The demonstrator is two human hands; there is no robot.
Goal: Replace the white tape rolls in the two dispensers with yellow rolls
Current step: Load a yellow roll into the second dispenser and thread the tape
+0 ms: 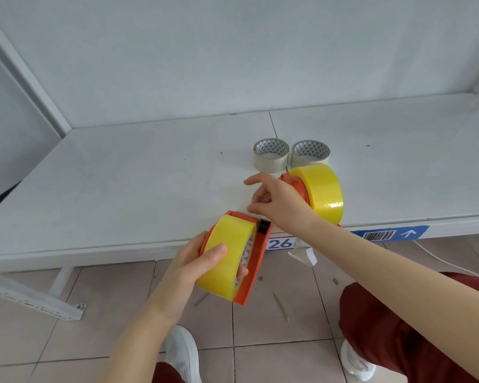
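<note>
- We hold the near dispenser (250, 275) in the left grip (194, 261), off the front edge of the shelf (150, 175) and over the floor (274, 355).
- The left thumb presses on the near yellow roll (227, 252), and the fingers curl round the orange frame.
- The right grip (280, 200) hovers above the shelf with its fingers loosely spread and nothing visibly pinched. It sits between the black cutter (263, 226) of the near dispenser and the far dispenser (297, 186).
- The far dispenser stands at the front edge of the shelf and carries the far yellow roll (327, 189). Two white rolls (271, 155) lie flat just behind it, side by side.
- We judge both swaps to be made. What remains is probably to lead the tape end of the near yellow roll to the cutter.
- For that step we keep the thumb pressing on the roll so that it cannot spin. We find the loose end with the right fingertips and draw it straight towards the cutter.
- The right forearm crosses close by the far dispenser, which is very near the edge. A sideways sweep could knock it off, so we lift the arm rather than slide it.
- The open room lies to the left and centre of the shelf, so we set the near dispenser down there, well back from the edge.
- A knee (398, 313) sits below the edge on the right and limits movement there.
</note>
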